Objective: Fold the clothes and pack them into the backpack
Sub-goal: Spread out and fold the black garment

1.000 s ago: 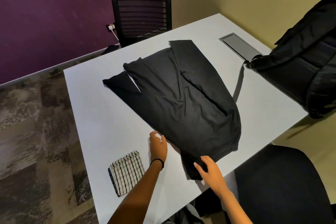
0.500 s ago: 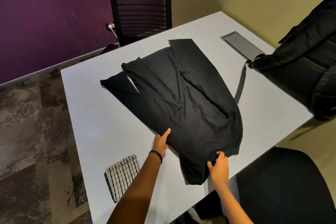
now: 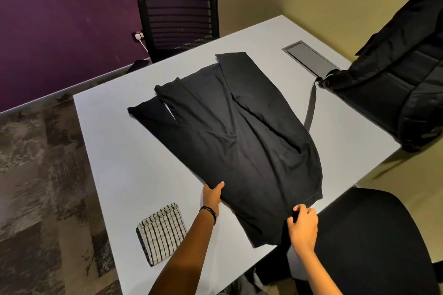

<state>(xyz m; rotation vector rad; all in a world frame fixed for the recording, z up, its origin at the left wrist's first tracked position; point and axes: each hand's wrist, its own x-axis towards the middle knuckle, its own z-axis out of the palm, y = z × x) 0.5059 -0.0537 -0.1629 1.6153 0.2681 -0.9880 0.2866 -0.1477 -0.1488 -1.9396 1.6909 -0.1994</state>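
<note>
Now I see the black shirt (image 3: pixel 239 151) lying flat in the middle of the white bench (image 3: pixel 115 151), with both sleeves folded in over its body. The left hand (image 3: pixel 212 195) holds the near left edge of it: the thumb lies on top of the cloth and the other fingers go under the edge, so I cannot see them well. The right hand (image 3: pixel 303 227) is at the near hem, its fingers (image 3: pixel 299 213) curled and pinching the cloth there. A folded checked cloth (image 3: pixel 161 233) lies on the bench just left of the left forearm, apart from the shirt. The black backpack (image 3: pixel 395 84) stands on the right side of the bench, and its grey strap (image 3: pixel 311 108) ends just beside the shirt. One black chair (image 3: pixel 177 14) stands behind the bench, another chair (image 3: pixel 374 246) near the right arm.
</note>
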